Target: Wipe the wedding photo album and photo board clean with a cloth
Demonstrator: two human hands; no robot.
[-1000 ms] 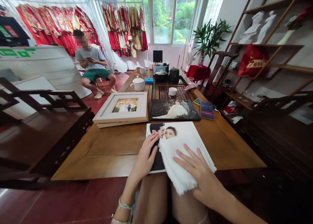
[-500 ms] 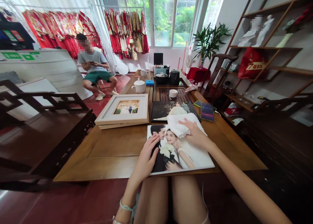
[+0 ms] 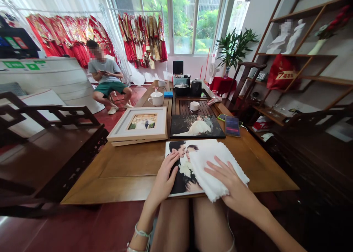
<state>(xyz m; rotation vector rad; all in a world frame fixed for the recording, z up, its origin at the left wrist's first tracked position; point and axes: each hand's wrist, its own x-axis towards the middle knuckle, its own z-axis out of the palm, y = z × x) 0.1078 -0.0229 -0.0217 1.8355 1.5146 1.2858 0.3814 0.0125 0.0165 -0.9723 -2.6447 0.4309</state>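
Note:
A large wedding photo print (image 3: 180,165) lies at the near edge of the wooden table (image 3: 129,171), overhanging my knees. My left hand (image 3: 164,178) rests flat on the print's left side, fingers spread, holding it down. My right hand (image 3: 230,180) presses a white cloth (image 3: 215,167) flat onto the print's right half, fingers spread over the cloth. The cloth covers most of the pictured bride.
Behind the print lie a dark wedding photo (image 3: 196,126), a framed photo (image 3: 139,123) and a phone (image 3: 232,126). Farther back stand a tea tray, a white teapot (image 3: 156,97) and a cup. A person (image 3: 106,79) sits at the left by racks of red garments. Wooden chairs flank the table.
My right hand has pulled the cloth from the print's far edge back toward me, across its right half. My left hand has stayed in place.

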